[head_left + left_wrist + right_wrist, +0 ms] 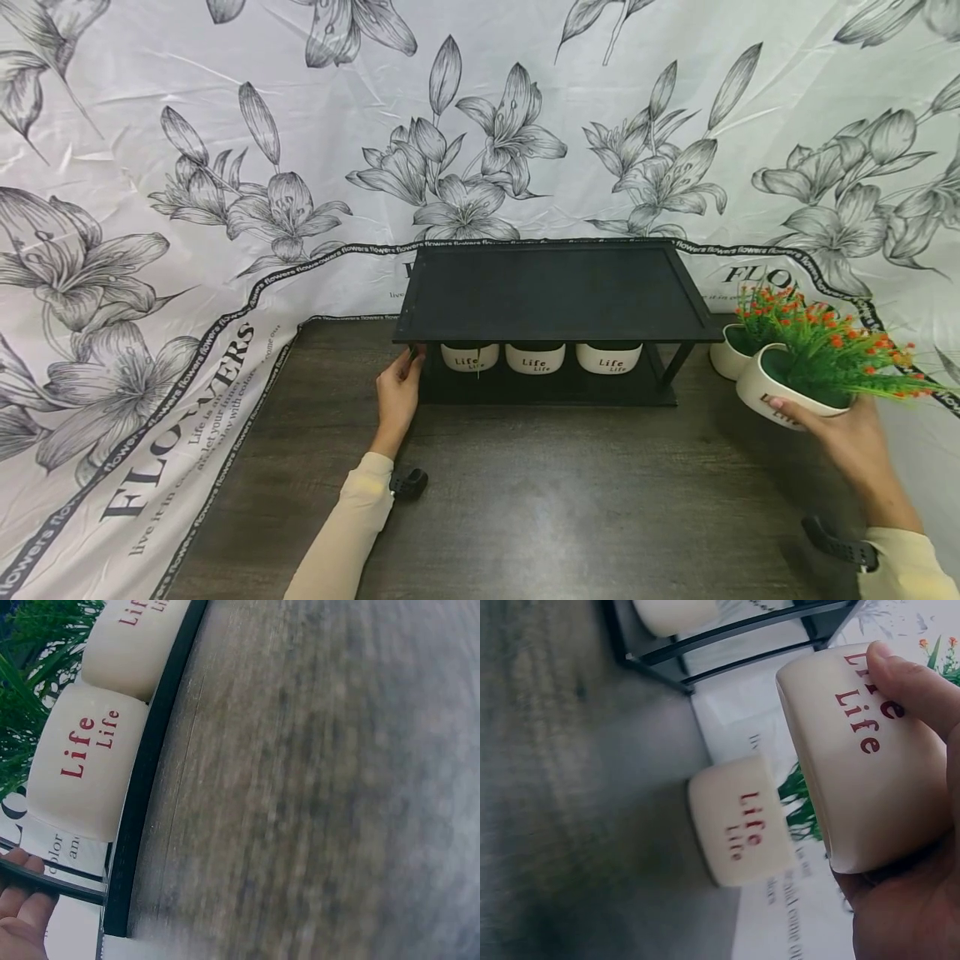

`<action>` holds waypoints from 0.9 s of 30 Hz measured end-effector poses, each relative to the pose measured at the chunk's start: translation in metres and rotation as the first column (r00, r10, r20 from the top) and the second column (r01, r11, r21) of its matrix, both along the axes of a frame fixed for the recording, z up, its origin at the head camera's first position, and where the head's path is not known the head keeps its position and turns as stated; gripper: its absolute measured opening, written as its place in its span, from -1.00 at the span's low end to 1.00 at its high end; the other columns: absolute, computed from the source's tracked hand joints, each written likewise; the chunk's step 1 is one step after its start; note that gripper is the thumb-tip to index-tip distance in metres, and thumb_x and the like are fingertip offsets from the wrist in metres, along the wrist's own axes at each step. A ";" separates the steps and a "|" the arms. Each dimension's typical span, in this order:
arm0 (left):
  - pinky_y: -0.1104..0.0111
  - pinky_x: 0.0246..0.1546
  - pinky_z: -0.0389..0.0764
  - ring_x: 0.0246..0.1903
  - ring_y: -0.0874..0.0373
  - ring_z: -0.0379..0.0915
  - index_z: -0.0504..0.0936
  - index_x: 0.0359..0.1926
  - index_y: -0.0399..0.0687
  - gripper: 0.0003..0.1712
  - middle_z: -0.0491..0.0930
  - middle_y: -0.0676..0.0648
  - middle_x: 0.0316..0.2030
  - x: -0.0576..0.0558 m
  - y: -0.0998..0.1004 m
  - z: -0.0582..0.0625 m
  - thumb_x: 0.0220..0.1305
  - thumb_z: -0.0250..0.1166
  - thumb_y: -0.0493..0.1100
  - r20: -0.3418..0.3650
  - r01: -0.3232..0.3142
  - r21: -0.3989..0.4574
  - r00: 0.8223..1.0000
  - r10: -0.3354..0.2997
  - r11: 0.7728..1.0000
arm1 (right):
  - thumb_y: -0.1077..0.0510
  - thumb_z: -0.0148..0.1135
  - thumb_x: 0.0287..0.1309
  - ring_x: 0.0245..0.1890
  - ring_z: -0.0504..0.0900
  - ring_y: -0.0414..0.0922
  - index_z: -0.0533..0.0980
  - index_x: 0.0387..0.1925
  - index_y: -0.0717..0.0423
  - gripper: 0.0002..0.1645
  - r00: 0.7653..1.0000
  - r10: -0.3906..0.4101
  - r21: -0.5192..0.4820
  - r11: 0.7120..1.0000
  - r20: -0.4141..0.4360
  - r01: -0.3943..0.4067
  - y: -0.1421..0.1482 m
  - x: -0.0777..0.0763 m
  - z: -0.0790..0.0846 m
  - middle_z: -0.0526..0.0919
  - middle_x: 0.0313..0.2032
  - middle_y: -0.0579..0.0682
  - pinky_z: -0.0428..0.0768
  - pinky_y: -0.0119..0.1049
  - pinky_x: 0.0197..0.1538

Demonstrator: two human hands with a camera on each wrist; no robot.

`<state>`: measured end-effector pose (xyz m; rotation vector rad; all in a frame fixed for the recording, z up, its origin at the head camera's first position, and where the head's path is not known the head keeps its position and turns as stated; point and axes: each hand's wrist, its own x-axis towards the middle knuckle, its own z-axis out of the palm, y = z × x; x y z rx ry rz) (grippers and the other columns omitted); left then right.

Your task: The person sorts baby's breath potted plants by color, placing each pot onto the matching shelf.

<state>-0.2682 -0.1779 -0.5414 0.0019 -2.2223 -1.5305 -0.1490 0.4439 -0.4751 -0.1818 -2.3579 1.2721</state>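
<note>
My left hand [398,392] grips the front left post of a black two-level shelf [555,287]. In the left wrist view the fingers [34,911] curl round that thin post. Three white pots [536,358] lettered "Life" stand in a row on the lower level, their greenery mostly hidden under the top board. At the right, my right hand [858,442] holds another white pot of artificial orange-flowered greenery [761,387], tilted, with the thumb across its lettering. Behind it, a similar pot [739,825] rests on the table beside the shelf.
The dark wood-grain table [555,500] stretches in front of the shelf. A white cloth [300,125] printed with flowers and lettering hangs behind and runs down the left side. Each wrist wears a black strap [408,483].
</note>
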 end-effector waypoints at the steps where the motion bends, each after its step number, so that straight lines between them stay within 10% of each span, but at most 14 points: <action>1: -0.13 0.12 0.70 0.11 -0.19 0.74 0.68 0.33 -0.08 -0.57 0.74 -0.24 0.16 0.000 0.000 0.000 0.55 0.31 -0.07 0.002 0.001 0.001 1.000 -0.001 1.000 | 0.31 0.61 0.11 -0.07 0.47 -0.55 0.37 0.37 -0.39 -0.07 1.000 0.005 0.005 1.000 -0.009 -0.005 0.000 -0.002 0.004 0.53 -0.02 -0.61 0.32 -0.74 -0.04; 12: -0.08 0.10 0.71 0.09 -0.13 0.75 0.70 0.32 -0.08 -0.58 0.76 -0.22 0.14 0.000 -0.001 0.000 0.56 0.31 -0.07 -0.007 0.007 -0.001 1.000 -0.007 1.000 | 0.25 0.62 0.14 -0.17 0.54 -0.60 0.48 0.27 -0.30 -0.25 0.999 0.024 0.079 0.997 -0.046 -0.020 -0.005 -0.022 0.049 0.58 -0.13 -0.68 0.38 -0.73 -0.12; 21: 0.43 -0.31 0.43 -0.46 0.27 0.42 0.71 0.31 -0.07 -0.59 0.82 -0.29 -0.10 0.000 0.000 0.001 0.55 0.32 -0.08 -0.028 -0.020 -0.030 0.999 0.019 0.999 | -0.06 0.58 0.23 -0.24 0.43 -0.67 0.38 0.45 -0.08 -0.15 0.996 -0.047 0.170 0.985 0.081 0.033 -0.013 -0.036 0.082 0.42 -0.25 -0.75 0.34 -0.64 -0.24; 27: 0.37 -0.19 0.55 -0.29 0.14 0.61 0.70 0.32 -0.05 -0.58 0.81 -0.22 0.02 0.000 0.000 0.001 0.55 0.32 -0.06 -0.004 -0.021 -0.027 1.000 0.021 0.999 | -0.10 0.56 0.24 0.00 0.44 -0.59 0.32 0.53 -0.27 -0.09 0.997 -0.009 0.153 0.988 0.070 -0.002 -0.027 -0.046 0.101 0.48 -0.01 -0.61 0.32 -0.60 -0.02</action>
